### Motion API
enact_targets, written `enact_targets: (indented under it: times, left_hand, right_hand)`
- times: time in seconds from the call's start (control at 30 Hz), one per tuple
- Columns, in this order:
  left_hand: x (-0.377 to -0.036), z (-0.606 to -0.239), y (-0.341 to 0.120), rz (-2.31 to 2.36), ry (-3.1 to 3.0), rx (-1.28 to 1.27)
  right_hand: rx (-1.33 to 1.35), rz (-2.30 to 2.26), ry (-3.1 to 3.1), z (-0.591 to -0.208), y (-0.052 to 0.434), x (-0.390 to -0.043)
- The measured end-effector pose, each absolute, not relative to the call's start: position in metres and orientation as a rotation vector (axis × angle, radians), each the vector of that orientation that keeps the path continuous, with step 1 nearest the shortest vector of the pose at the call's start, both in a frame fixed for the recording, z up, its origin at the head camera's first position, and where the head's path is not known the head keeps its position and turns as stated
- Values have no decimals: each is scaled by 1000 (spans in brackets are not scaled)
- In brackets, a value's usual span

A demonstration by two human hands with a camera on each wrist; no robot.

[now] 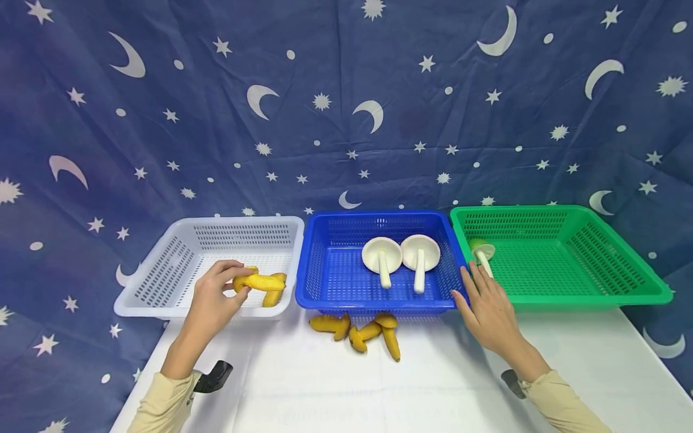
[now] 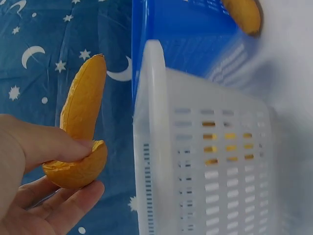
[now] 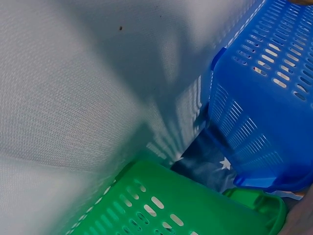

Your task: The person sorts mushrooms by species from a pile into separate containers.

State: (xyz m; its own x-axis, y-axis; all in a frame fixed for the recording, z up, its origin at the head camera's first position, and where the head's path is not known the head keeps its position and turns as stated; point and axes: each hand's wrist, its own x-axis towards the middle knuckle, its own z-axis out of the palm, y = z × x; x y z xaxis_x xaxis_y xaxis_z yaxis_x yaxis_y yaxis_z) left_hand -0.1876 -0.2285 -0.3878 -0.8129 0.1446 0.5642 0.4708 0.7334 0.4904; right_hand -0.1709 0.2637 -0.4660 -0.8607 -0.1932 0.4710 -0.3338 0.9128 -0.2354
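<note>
While left hand (image 1: 213,300) pinches banana (image 1: 260,281), white basket (image 1: 162,300) below, blue basket (image 1: 314,264) beside

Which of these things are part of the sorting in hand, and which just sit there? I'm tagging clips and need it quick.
In the work:
left hand pinching a yellow piece over the white basket
loose yellow pieces on the table

Just there:
blue basket with two white mushrooms
green basket
right hand, open at the baskets' edges
starry cloth

Three baskets touching in a row, white basket (image 1: 178,264) rim walling its bananas (image 1: 267,284), bare tabletop (image 1: 379,391) in front open, loose bananas (image 1: 360,331) against blue basket (image 1: 325,282)
</note>
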Motion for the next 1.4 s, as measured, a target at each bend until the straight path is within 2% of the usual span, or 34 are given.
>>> enact_targets:
  times: [0.63, 1.4]
  left_hand:
    - [-209, -400, -258, -838, -2569, -325]
    - [-237, -420, -287, -711, -2919, -311]
  right_hand:
    - [372, 419, -2628, -468, 264, -172]
    - [371, 406, -2628, -465, 264, -172]
